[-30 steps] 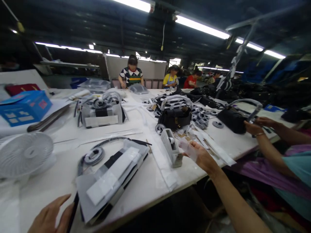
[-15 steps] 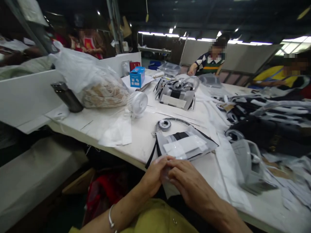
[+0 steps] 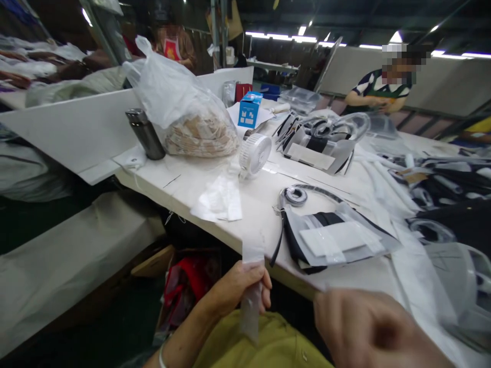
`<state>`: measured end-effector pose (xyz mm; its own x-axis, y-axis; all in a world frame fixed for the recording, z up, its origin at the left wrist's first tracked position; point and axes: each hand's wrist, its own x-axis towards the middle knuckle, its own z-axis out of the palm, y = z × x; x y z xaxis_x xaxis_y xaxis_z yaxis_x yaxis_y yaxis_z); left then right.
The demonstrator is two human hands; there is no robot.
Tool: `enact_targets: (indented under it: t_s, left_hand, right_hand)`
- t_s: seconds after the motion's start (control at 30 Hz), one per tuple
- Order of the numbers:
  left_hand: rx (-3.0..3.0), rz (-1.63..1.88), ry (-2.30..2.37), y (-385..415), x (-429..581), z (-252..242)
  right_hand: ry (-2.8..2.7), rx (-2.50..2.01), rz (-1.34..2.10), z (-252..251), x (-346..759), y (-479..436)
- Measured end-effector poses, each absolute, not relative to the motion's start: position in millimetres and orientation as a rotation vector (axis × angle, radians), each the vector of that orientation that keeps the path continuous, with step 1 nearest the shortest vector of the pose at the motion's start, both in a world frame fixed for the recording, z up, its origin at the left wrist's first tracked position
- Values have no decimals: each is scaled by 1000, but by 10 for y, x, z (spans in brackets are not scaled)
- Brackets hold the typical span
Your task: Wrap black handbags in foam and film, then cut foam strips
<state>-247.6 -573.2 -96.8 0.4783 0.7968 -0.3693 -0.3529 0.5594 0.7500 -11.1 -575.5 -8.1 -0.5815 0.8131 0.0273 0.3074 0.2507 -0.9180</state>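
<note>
Taking the view as a clock face, we have our left hand (image 3: 251, 283) at six o'clock, closed narrowly on a long, translucent plastic strip (image 3: 253, 251), pinched under the thumb, one end standing up towards the counter's edge and the other hanging below the fingers. Our right hand (image 3: 368, 327), blurred, sits between four and five o'clock, well apart from the strip, fingers curled; we cannot tell whether it grips anything. At four o'clock, on the white, flat-topped counter (image 3: 264, 202), lies a black bag covered with grey sheeting (image 3: 337, 237), a white rectangular packet (image 3: 341, 239) taped on top, a round grey-wrapped coil (image 3: 303, 196) just beside it. Further out that way we see a pale grey, rounded tape dispenser (image 3: 452, 266), cut by the frame. A white plastic round fan (image 3: 255, 154) stands near the centre, a blue cardboard box (image 3: 249, 111) at twelve and a dark metallic cylindrical flask (image 3: 146, 135) at ten.
</note>
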Motion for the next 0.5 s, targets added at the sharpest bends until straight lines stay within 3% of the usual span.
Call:
enact_targets:
  t_s: [0.1,0.2,0.33,0.5]
  left_hand:
    - [759,657,744,-5772,-2591,-1011]
    - [868,480,698,-5806,-2679,-1038]
    - [998,280,656,-5817,-2770,-1044]
    - [1200,661,811,-5763,-2748,-1185]
  right_hand:
    - [-1681,-1297,1678,-376,-422,-5619]
    - [-1323,-1249,1987,-571,-715,-5624]
    - [-1193,-1334,1761,-670,-940,-5663]
    - [-1193,-1523,1501,-813,-1024,-5629]
